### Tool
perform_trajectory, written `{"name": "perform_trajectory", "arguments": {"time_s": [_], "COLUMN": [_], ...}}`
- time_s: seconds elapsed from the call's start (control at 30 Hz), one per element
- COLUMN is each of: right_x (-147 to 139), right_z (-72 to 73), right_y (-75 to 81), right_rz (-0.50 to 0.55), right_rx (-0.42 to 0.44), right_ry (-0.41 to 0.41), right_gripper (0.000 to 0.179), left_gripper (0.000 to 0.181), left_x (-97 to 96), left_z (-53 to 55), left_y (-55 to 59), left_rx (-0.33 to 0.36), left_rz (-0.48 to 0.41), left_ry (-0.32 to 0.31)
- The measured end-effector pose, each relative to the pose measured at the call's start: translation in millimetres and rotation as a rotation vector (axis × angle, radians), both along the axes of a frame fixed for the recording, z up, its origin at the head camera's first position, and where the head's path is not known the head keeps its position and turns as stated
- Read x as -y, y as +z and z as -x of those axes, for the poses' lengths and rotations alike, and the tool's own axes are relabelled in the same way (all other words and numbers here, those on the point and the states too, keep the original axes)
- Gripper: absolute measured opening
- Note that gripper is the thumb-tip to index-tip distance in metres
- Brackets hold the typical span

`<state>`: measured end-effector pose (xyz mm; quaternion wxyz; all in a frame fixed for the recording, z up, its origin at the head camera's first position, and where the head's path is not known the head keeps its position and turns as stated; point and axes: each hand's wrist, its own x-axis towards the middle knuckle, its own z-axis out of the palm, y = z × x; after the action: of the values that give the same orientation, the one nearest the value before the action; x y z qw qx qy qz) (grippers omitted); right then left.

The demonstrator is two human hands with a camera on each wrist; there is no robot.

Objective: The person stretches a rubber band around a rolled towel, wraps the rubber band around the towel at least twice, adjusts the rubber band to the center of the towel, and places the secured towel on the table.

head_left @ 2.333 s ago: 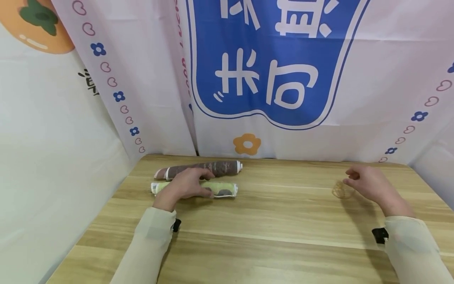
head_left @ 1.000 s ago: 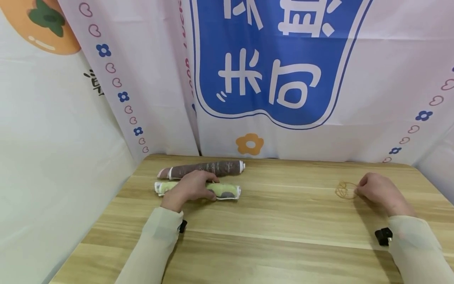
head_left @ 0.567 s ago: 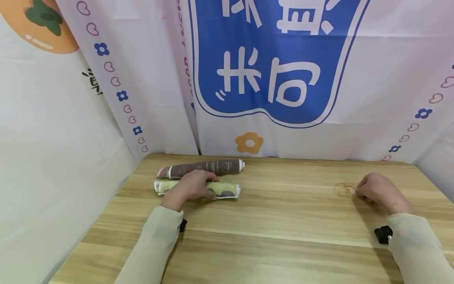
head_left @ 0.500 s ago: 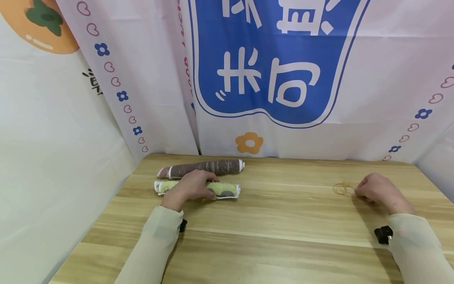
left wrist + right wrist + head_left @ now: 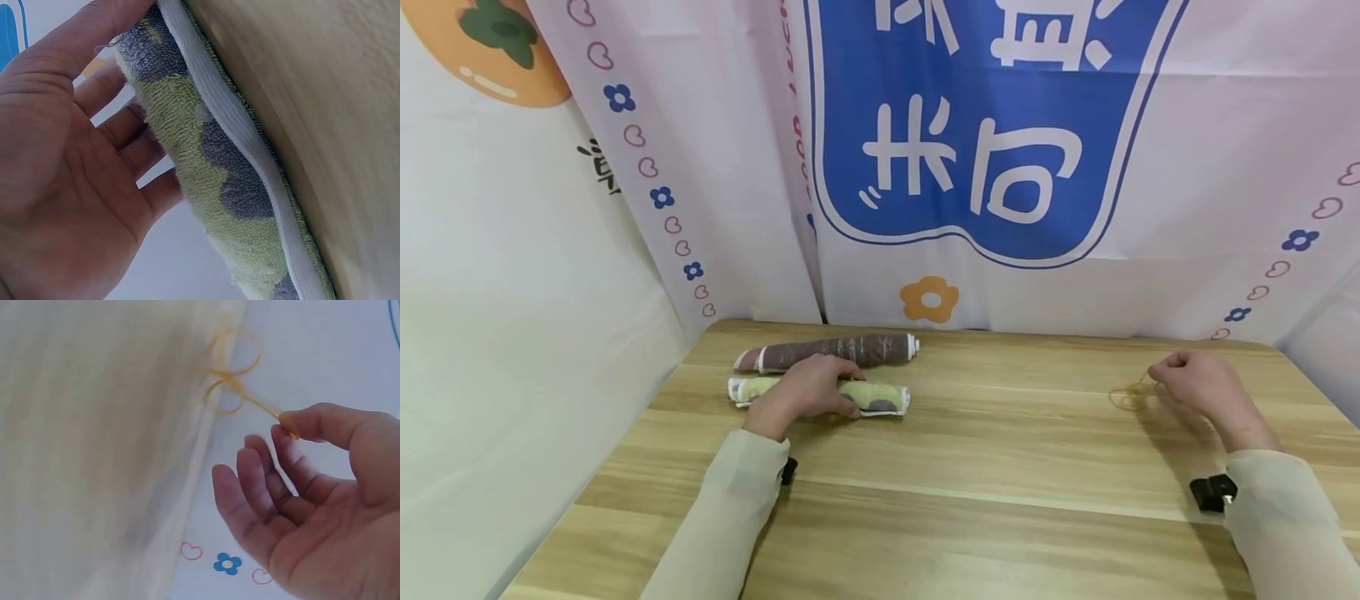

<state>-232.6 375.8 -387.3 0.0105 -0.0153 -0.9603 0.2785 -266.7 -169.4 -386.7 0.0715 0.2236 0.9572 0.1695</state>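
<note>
Lying across the back left of the table is a rolled green and grey towel with white edging. My left hand holds it, thumb on the near side and fingers over the far side, as the left wrist view of the towel shows. Just behind it lies a second rolled towel, brown with white edges. At the right, my right hand pinches a tangle of thin yellow rubber bands by one strand between thumb and index finger. The loops of the rubber bands dangle, blurred, in the right wrist view.
The wooden table has rounded back corners. A printed cloth hangs directly behind it, and a white cloth wall runs along the left. Black wrist cameras sit under both sleeves, one at the right cuff.
My right hand has closed thumb and finger on the rubber bands, shaken them, and now raised the strand slightly up and away. My left hand stays on the green towel.
</note>
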Motion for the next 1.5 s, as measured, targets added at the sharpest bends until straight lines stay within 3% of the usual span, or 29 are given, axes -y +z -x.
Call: {"name": "perform_trajectory", "arguments": {"time_s": [0.13,0.37,0.6,1.03,1.33,1.5], "right_x": [7,22,32,38,42,44], "right_z": [3.3,4.6,2.8,-2.3,-2.8,-1.0], "right_y": [6.4,16.1,21.5,21.1,22.5,22.1], "right_rz": [0.048,0.097,0.084,0.083,0.054,0.122], "right_rx": [-0.060,-0.072,-0.113,-0.102,-0.165,-0.123], "right_ry": [0.040,0.100,0.096,0.101,0.096,0.115], "right_gripper": [0.035,0.034,0.033,0.033,0.030,0.034], "left_gripper": [0.051,0.051,0.045,0.039,0.039,0.038], "left_x": [0.7,5.0,7.7,1.6,-4.2,-6.7], "left_z": [0.7,2.2,2.1,0.2,-1.4,-1.1], "left_y": [1.2,0.7,1.4,-1.1,2.2,1.7], "left_rx": [-0.001,0.007,0.007,0.011,-0.008,-0.030], "left_rz": [0.000,-0.007,-0.030,-0.033,-0.030,-0.031], "left_ry": [-0.001,-0.015,-0.020,-0.013,-0.026,-0.031]}}
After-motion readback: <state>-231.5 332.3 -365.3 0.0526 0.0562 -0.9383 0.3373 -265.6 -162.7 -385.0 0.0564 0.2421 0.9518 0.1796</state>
